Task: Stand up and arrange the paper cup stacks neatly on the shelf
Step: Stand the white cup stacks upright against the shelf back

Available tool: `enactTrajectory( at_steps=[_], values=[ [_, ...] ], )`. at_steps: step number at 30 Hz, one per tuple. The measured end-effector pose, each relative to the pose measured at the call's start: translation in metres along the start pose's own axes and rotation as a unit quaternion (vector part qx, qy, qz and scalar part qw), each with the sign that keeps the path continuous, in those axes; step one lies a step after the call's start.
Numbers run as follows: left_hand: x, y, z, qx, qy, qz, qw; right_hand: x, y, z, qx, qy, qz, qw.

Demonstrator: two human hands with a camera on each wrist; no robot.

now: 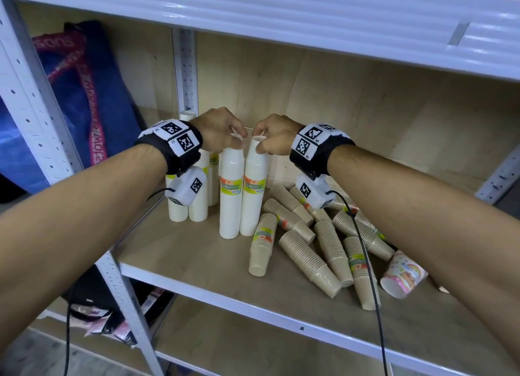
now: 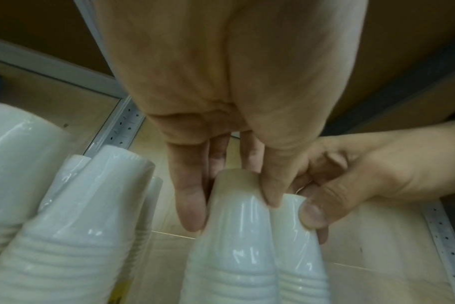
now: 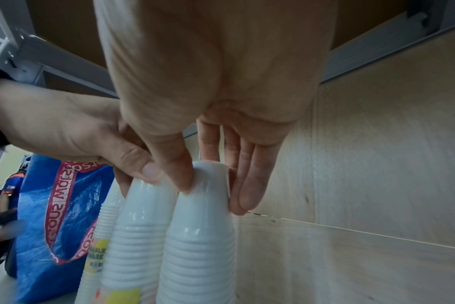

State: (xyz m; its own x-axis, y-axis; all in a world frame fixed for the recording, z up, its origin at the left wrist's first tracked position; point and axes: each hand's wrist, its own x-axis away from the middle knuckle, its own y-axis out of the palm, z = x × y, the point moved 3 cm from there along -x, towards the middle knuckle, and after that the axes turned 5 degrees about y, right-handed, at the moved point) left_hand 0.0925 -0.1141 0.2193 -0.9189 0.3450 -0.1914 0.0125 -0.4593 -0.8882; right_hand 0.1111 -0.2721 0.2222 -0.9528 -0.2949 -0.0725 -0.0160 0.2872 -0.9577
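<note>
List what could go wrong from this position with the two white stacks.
1. Each of the hands, left hand and right hand, pinches only the top of a tall white stack; the bases could slip and topple.
2. A falling stack might hit the standing white stacks behind.
3. The right wrist's cable drapes over the lying brown stacks and could drag them.

White metal shelving unit [image 1: 197, 284] with perforated uprights [image 1: 33, 113], light wood-grain boards. Plywood back panel [image 1: 351, 108] behind the middle level, a thin horizontal seam low across it. Upper shelf edge [image 1: 281, 12] glossy white, ribbed, catching overhead light. A second perforated post [image 1: 185, 71] stands at the back, left of centre. Blue woven bag [image 1: 81, 94] with pink lettered straps leans beyond the left upright. Dark bag [image 1: 92, 299] and pinkish wrappers lie on the level below. Lighting even, indoor.
</note>
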Motion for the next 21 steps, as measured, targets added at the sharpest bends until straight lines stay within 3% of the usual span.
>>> enactTrajectory(
  at_steps=[6, 17, 21],
  values=[
    [0.001, 0.002, 0.001, 0.010, -0.014, 0.016, 1.000, 0.002, 0.000, -0.003, -0.005, 0.000, -0.002, 1.000],
    [0.014, -0.039, -0.005, -0.002, -0.073, -0.082, 0.994, 0.004, -0.008, -0.039, -0.019, -0.032, -0.046, 0.998],
    [0.027, -0.056, -0.016, -0.013, -0.098, -0.088, 0.991, 0.001, -0.004, -0.066, -0.027, -0.052, -0.065, 0.996]
  ],
)
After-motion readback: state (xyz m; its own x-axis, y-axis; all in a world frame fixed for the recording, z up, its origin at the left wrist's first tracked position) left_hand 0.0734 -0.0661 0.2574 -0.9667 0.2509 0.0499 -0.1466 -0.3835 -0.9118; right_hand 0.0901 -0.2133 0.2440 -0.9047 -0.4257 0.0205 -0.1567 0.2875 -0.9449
